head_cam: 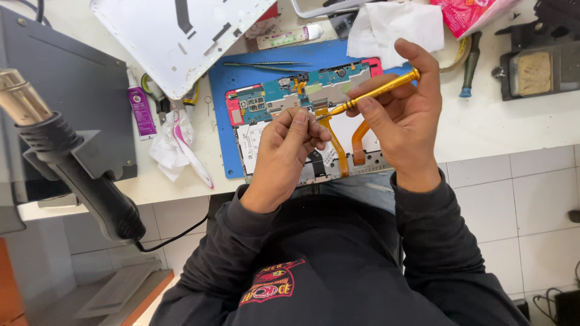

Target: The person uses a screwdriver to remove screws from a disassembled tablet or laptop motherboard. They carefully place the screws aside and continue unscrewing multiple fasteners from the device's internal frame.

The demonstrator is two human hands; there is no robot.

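Opened tablet w/ blue-green circuit board and orange flex cables lies on blue rectangular work mat at front of white bench; its near edge overhangs mat and sits just at bench's front edge, above person's lap. Right hand is closed around slim gold-coloured metal screwdriver w/ dark tip, thumb and forefinger pinching the shaft, tool tilted down-left, tip over board centre. Left hand has fingers curled narrow, fingertips pinched together right at screwdriver tip; whether they hold a small part, cannot tell. Hands are close together, nearly touching at the tip. Left of mat: crumpled white tissue w/ pink-and-white toothbrush, purple tube, all near mat's left edge, little free room. Black hot-air gun w/ metal nozzle hangs at far left, well apart from hands. White back cover panel overlaps mat's top-left corner. Metal tweezers lie on mat behind tablet. Right of tablet, bench surface is open.
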